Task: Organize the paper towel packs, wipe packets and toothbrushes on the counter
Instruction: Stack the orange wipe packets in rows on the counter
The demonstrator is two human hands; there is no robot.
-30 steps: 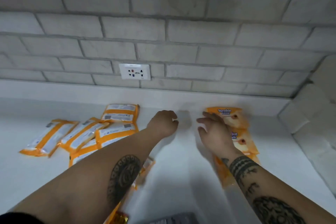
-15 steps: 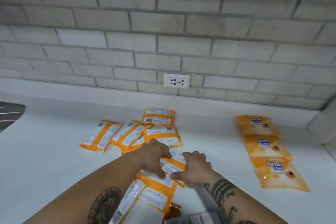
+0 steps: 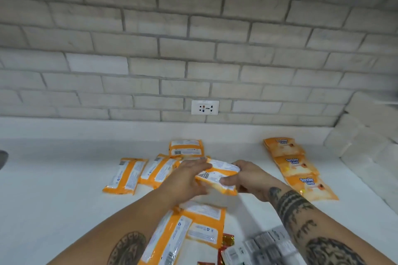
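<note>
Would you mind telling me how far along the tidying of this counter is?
Done: a row of three packets lies at the right. In hand: the left hand and right hand hold one more packet. Left: the scattered packets behind, the pile nearest, and blurred grey packs at the bottom.

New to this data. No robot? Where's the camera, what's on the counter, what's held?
No machine here: a person works bare-handed. Every picture comes from one wide-angle camera on their head, looking forward and down, so you see mostly forearms and hands. The left hand and right hand hold one orange wipe packet between them, printed back up, over the white counter. At the right lies a row of three packets, fronts up. Left of centre and nearest the camera lie more packets, backs up. Bottom right, grey packs are too blurred to identify.
</note>
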